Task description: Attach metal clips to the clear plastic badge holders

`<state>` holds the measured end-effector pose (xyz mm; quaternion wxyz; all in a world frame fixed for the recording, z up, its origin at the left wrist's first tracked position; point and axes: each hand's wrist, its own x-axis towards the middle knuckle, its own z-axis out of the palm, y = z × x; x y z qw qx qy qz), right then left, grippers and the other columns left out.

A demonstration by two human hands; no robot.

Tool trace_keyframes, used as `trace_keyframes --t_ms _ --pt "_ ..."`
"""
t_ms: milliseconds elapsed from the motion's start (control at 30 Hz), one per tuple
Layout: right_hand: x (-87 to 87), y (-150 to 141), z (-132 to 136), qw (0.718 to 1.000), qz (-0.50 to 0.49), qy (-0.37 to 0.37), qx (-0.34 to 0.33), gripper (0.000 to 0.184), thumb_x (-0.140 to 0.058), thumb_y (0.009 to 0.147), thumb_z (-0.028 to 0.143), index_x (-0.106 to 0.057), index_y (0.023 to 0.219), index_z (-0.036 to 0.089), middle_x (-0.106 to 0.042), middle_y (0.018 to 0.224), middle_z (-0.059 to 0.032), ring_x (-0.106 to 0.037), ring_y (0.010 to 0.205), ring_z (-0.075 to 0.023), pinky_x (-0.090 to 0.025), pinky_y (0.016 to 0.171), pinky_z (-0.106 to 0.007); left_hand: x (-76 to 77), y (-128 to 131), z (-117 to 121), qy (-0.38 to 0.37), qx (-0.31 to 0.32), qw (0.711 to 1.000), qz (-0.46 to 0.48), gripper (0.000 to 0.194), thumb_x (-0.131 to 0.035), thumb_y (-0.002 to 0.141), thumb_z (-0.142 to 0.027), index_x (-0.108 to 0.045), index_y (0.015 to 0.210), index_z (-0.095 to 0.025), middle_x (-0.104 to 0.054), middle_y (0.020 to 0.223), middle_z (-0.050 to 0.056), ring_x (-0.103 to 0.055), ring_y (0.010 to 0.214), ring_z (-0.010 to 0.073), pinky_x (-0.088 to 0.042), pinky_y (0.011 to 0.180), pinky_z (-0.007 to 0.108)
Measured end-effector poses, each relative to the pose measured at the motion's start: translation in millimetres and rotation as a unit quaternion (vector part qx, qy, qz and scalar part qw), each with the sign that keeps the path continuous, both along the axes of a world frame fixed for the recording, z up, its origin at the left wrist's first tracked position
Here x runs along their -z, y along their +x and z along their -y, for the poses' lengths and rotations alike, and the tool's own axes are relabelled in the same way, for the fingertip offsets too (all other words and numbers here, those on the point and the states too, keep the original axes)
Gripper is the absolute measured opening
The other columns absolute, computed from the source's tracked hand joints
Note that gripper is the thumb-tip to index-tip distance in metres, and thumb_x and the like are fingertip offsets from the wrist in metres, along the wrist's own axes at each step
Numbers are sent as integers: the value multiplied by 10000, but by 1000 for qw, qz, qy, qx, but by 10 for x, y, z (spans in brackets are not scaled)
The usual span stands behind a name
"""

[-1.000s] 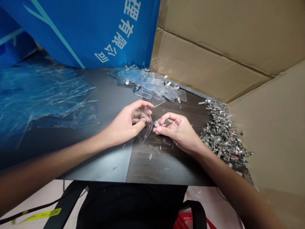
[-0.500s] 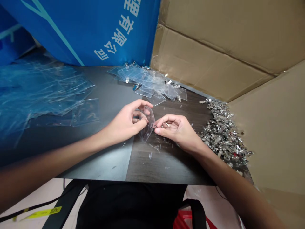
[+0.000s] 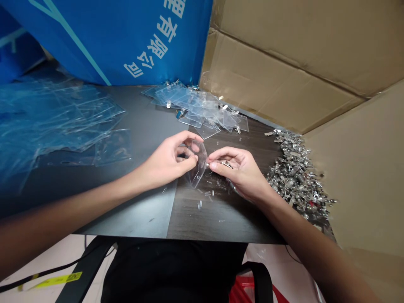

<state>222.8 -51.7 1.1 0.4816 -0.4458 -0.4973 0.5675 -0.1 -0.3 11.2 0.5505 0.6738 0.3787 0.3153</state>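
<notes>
My left hand pinches a clear plastic badge holder, bending it into a curve between thumb and fingers. The holder's punched edge faces right. Opposite it, my right hand is closed on a small metal badge clip, with the thumb and index fingertip at the holder's edge. Whether the clip's strap passes through the slot I cannot tell. Beneath the hands, several tiny clear plastic bits lie on the dark table.
Clear badge holders form a broad pile at the left. Holders with clips attached lie heaped at the back. A mound of metal clips sits at the right, beside a cardboard wall. A blue printed panel stands behind.
My right hand has shifted slightly up and its thumb now sits closer under the index finger, showing more of the clip. The holder has tilted a little to the right.
</notes>
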Motion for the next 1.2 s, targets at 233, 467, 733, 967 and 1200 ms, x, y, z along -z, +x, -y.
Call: trace_keyframes --t_ms 233,467,733,967,1200 --pt "17 -17 7 998 -55 -3 -1 266 -1059 739 319 -859 895 239 -844 946 -25 -757 863 -159 -636 893 -336 -9 19 22 -23 3 1000 11 412 -797 842 -237 -648 1219 -165 -665 1098 82 -682 855 171 -598 707 311" --pt "-20 -56 44 999 19 -25 21 378 -1084 665 320 -844 936 213 -840 929 -47 -793 839 -197 -671 785 -343 33 34 21 -15 -1 1000 15 366 -803 841 -248 -618 1148 -175 -640 1059 51 -681 827 156 -585 705 301" --pt "-42 -51 49 997 63 -36 22 313 -1064 685 317 -834 865 206 -828 855 -43 -756 748 -172 -642 702 -308 50 30 3 -9 -7 1000 18 371 -829 837 -243 -619 1137 -189 -623 1053 44 -668 836 156 -574 700 294" --pt "-6 -23 37 998 -20 -43 -29 362 -1066 669 233 -874 976 233 -856 970 -35 -787 888 -174 -680 877 -326 54 27 3 -80 -6 994 68 441 -852 804 -224 -645 1190 -169 -612 1012 27 -623 855 151 -539 764 310" --pt "-9 -11 45 997 -49 -47 -42 387 -1054 730 319 -863 1057 237 -854 1041 -49 -808 961 -198 -670 1014 -402 -43 8 16 -141 15 981 136 505 -823 757 -148 -667 1234 -203 -559 960 14 -554 846 163 -505 745 307"
